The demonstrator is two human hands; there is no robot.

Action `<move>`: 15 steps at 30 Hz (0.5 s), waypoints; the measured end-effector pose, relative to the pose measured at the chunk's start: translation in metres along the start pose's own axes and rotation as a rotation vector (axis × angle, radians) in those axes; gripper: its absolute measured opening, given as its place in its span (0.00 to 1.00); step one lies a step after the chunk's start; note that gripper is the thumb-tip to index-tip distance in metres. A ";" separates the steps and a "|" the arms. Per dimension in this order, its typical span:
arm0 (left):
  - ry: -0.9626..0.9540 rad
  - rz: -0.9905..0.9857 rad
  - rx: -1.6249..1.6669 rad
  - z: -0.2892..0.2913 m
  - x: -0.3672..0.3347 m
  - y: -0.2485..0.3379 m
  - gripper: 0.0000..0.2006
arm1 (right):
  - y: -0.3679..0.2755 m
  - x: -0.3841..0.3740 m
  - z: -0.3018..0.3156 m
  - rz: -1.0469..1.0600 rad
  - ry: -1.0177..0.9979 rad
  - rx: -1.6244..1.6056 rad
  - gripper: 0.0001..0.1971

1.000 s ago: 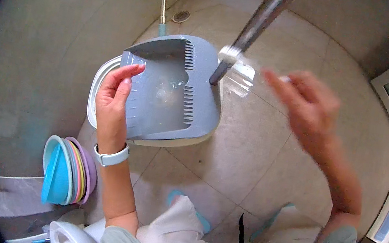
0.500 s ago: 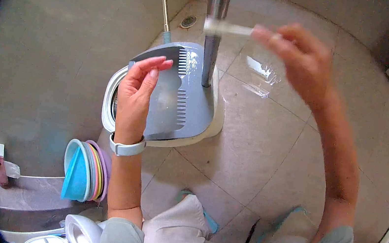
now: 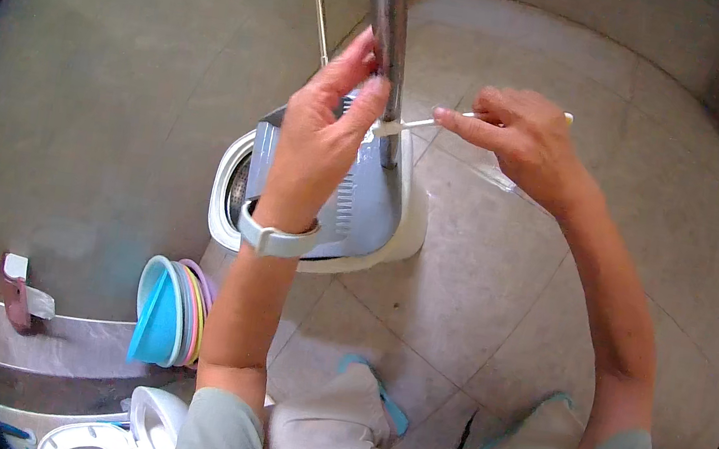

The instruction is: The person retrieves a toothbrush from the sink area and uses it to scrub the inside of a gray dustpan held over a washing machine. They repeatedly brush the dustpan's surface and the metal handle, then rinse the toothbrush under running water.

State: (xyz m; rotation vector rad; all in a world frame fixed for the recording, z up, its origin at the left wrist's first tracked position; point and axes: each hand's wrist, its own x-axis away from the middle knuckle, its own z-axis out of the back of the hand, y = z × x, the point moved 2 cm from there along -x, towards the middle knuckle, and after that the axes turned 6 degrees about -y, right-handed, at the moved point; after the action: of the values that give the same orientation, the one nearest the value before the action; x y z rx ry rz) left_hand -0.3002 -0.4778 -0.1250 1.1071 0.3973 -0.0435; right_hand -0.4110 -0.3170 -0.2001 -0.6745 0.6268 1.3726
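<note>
A grey dustpan [image 3: 376, 204] with comb teeth along one edge rests over a white mop bucket [image 3: 415, 223]. Its metal handle [image 3: 390, 8] rises from it, leaning slightly. My left hand [image 3: 323, 123], with a pale watch band at the wrist, is at this handle, thumb in front and fingers curled toward its far side, where the tips are partly hidden. Pinched in my right hand [image 3: 519, 137] is a slim white brush [image 3: 420, 124], its stick pointing left. The brush's white head meets the lower part of the metal handle.
A mop pole [image 3: 319, 12] leans behind the bucket. Left of me, stacked coloured basins [image 3: 157, 325] stand by a grey ledge [image 3: 75, 350] holding a dark-red handled item [image 3: 14, 300]. A white toilet [image 3: 153, 421] is at the lower left. The tiled floor has a wet patch [image 3: 490, 177].
My left hand has risen to the dustpan's metal handle. My right hand has lowered the brush to near the handle's foot. The handle's top now leans further left.
</note>
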 end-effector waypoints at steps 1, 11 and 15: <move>0.010 0.024 -0.024 -0.003 -0.001 -0.007 0.21 | -0.002 0.000 0.002 0.001 -0.002 -0.003 0.23; 0.303 -0.102 -0.333 -0.014 -0.002 -0.025 0.18 | -0.005 -0.001 0.001 -0.015 -0.009 0.010 0.20; 0.317 -0.131 -0.281 -0.016 0.002 -0.025 0.17 | -0.006 -0.002 0.004 -0.007 -0.003 0.044 0.22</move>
State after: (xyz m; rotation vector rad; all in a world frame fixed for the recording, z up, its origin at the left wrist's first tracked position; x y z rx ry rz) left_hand -0.3092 -0.4749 -0.1535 0.8087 0.7373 0.0722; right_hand -0.4050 -0.3157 -0.1953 -0.6391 0.6500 1.3498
